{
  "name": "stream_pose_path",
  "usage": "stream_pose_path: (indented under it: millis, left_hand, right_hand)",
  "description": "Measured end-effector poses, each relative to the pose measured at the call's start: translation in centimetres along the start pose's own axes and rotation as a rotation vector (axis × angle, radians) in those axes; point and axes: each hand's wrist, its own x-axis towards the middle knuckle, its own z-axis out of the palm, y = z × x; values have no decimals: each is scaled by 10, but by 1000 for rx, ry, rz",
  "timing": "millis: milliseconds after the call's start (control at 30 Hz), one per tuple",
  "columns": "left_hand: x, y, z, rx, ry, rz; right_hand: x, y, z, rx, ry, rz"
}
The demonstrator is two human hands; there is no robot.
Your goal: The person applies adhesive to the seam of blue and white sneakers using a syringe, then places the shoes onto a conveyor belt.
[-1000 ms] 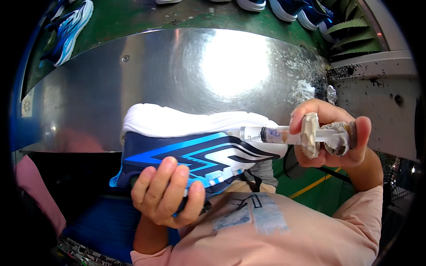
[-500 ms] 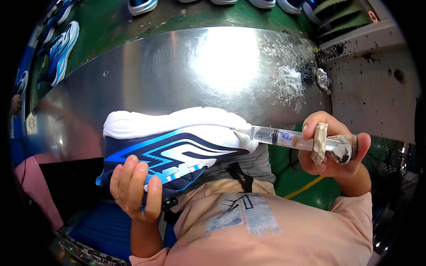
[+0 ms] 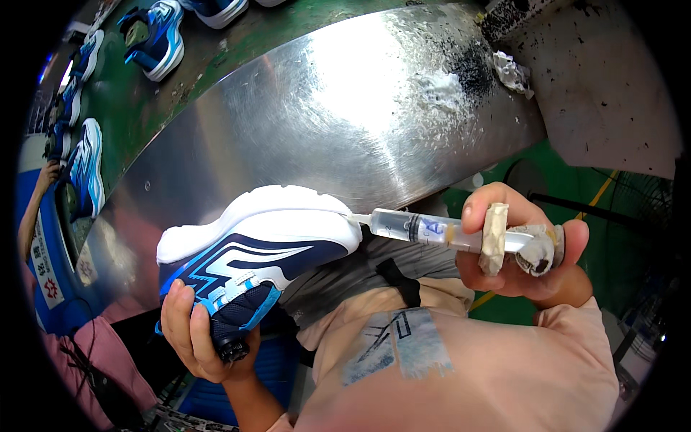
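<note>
My left hand [image 3: 191, 335] is wrapped round the laced upper of a navy, blue and white sneaker [image 3: 248, 252]. The sneaker is tilted on its side, its thick white sole facing away from me. In my right hand [image 3: 536, 281] is a clear plastic syringe [image 3: 432, 229] with wrapping round its finger flange and plunger end. Its narrow tip meets the right end of the sneaker, near the edge where sole and upper join. Exactly where the tip touches is too small to tell. A small black part shows under the sneaker by my left palm.
A shiny metal plate [image 3: 288, 122] lies beyond the sneaker, with white residue [image 3: 443, 90] and a crumpled white lump [image 3: 512, 74] at its right. More sneakers [image 3: 158, 39] stand on the green surface behind. At far left, another person's hand [image 3: 49, 175] is by a sneaker [image 3: 86, 169].
The sneaker has turned in my left hand and its right end has shifted left. The syringe has followed, its tip still at the sneaker. The view has swung, and another person's arm shows at left.
</note>
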Motion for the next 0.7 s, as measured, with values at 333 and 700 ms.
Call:
stream_pose_path:
  millis: [333, 700]
  left_hand:
    - [17, -7, -6, -55, -69, -46]
    - [82, -23, -4, -316, -426, -294]
  right_hand:
    - [-1, 5, 22, -87, 186, 71]
    - [13, 22, 10, -323, 69, -92]
